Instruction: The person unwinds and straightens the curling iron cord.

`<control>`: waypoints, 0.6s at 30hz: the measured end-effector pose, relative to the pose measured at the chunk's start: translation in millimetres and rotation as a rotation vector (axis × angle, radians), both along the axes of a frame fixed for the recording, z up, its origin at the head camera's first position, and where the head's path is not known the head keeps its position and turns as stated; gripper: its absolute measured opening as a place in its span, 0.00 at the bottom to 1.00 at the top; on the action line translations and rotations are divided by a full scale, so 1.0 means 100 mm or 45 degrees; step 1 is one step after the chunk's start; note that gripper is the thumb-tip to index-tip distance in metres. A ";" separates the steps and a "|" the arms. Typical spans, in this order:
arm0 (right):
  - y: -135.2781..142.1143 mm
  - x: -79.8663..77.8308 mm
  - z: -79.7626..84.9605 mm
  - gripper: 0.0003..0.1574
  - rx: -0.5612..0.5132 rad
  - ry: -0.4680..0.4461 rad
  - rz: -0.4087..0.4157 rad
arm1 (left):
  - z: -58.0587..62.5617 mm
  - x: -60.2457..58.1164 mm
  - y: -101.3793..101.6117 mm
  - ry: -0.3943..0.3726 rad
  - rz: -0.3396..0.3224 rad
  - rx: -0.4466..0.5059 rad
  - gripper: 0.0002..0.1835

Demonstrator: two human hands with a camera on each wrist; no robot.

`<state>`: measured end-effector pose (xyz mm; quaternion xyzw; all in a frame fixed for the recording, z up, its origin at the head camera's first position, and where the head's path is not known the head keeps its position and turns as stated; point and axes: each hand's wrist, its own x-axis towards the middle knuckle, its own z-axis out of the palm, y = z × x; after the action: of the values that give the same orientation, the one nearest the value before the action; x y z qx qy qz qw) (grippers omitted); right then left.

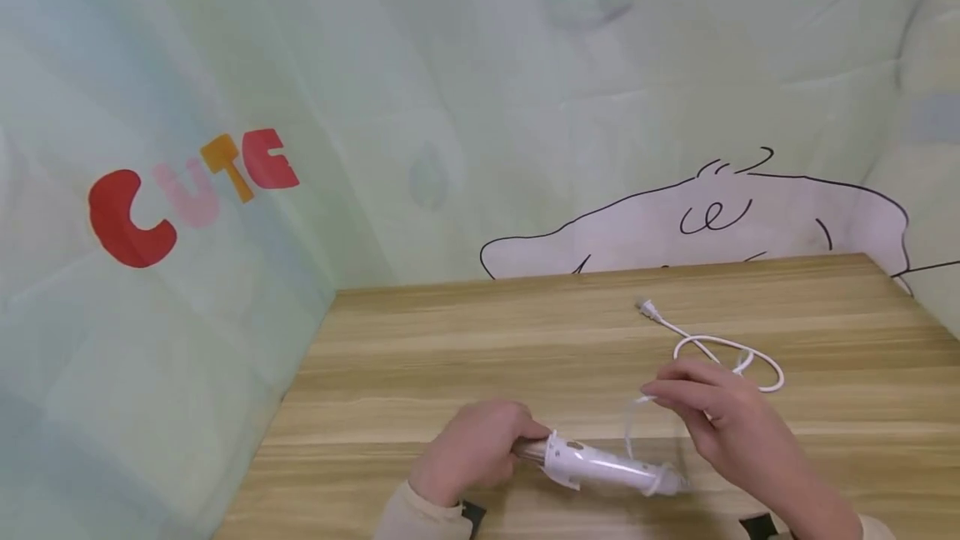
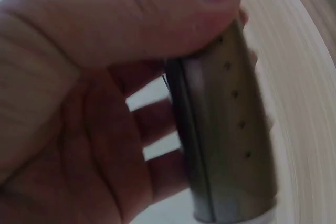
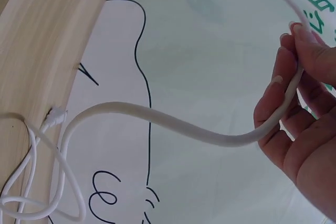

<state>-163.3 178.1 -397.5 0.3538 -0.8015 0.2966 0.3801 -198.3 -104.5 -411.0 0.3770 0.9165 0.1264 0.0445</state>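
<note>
My left hand grips a white-handled curling iron by its metal barrel. Close up in the left wrist view, the thumb lies across the barrel, which has a row of small dark holes, and the fingers wrap behind it. The white handle points right, low over the table. My right hand, raised to the right of the handle, pinches the white power cord between thumb and fingers. One stretch of cord runs from these fingers down towards the handle, around whose far end a loop lies.
The rest of the cord lies in loose loops on the wooden table beyond my right hand, ending in a two-pin plug. A printed cloth backdrop rises behind and to the left of the table.
</note>
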 end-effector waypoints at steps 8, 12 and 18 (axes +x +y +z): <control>0.12 -0.15 -0.09 0.26 -0.062 0.094 0.009 | 0.09 0.05 0.04 -0.261 -0.545 0.157 0.26; 0.12 -0.24 -0.20 0.28 -0.043 0.068 -0.043 | 0.14 0.02 0.02 -0.349 -0.770 0.436 0.25; -0.05 -0.26 -0.44 0.05 0.060 -0.023 -0.077 | 0.19 0.01 -0.07 -0.459 -0.422 0.877 0.24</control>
<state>-189.3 173.5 -441.9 0.3355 -0.8221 0.2692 0.3730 -197.4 -111.4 -391.7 0.4840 0.7252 0.4804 0.0952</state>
